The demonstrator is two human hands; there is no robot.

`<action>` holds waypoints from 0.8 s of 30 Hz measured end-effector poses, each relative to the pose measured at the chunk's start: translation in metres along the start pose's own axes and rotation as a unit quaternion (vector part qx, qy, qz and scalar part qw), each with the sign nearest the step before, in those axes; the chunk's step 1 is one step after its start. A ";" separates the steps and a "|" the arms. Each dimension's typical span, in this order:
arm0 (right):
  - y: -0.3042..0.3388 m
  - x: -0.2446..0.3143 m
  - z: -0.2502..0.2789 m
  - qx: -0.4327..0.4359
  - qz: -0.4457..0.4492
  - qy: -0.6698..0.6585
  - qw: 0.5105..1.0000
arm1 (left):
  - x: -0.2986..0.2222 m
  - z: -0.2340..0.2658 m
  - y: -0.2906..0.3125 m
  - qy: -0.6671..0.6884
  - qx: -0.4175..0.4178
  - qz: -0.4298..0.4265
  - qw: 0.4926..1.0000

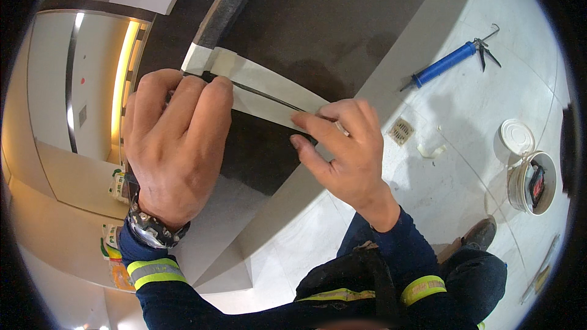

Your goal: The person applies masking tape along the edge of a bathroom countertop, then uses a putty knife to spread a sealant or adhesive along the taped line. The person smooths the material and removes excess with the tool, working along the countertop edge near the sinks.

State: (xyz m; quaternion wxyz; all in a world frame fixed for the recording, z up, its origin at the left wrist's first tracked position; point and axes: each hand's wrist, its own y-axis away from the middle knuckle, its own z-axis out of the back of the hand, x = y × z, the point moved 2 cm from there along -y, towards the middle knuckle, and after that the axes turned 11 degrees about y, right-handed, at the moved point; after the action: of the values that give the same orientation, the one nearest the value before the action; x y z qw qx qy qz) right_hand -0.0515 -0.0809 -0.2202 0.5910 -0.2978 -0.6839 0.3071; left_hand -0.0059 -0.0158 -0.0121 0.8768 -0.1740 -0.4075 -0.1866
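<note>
Two strips of white masking tape (269, 79) run along a dark panel, with a narrow dark joint (263, 95) between them. My left hand (177, 134) is closed at the upper left end of the joint. A small dark tip shows at its fingers, but what it grips is hidden behind the knuckles. My right hand (348, 153) is at the lower right end of the tape. Its index finger touches the tape edge and the thumb is apart below it. A small pale thing, perhaps a ring, shows between its fingers.
A blue caulking gun (449, 63) lies on the pale tiled floor at right. Near it are a floor drain (401, 131), a tape scrap (431, 151), a round lid (517, 137) and a white bucket (520, 189) with things inside. Plastic packs (111, 238) lie at left.
</note>
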 end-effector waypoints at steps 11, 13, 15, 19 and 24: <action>-0.009 0.012 -0.010 0.041 0.011 -0.007 0.999 | 0.000 0.001 -0.003 -0.009 0.008 0.000 1.000; -0.007 0.013 -0.011 0.042 0.014 -0.004 0.999 | 0.000 0.001 -0.002 -0.006 0.010 0.002 1.000; -0.008 0.014 -0.011 0.045 0.017 0.004 0.999 | 0.001 0.002 -0.002 0.002 0.011 0.000 1.000; -0.013 0.018 -0.009 0.058 0.014 0.011 0.998 | 0.002 0.002 -0.002 0.011 0.008 0.009 1.000; -0.021 0.022 -0.008 0.076 0.019 0.027 0.997 | 0.003 0.000 -0.002 0.014 0.007 0.008 1.000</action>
State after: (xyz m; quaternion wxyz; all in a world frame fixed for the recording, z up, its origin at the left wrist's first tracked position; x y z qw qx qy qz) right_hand -0.0469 -0.0767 -0.1896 0.6242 -0.2730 -0.6370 0.3608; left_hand -0.0053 -0.0177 -0.0092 0.8851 -0.1681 -0.3953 -0.1793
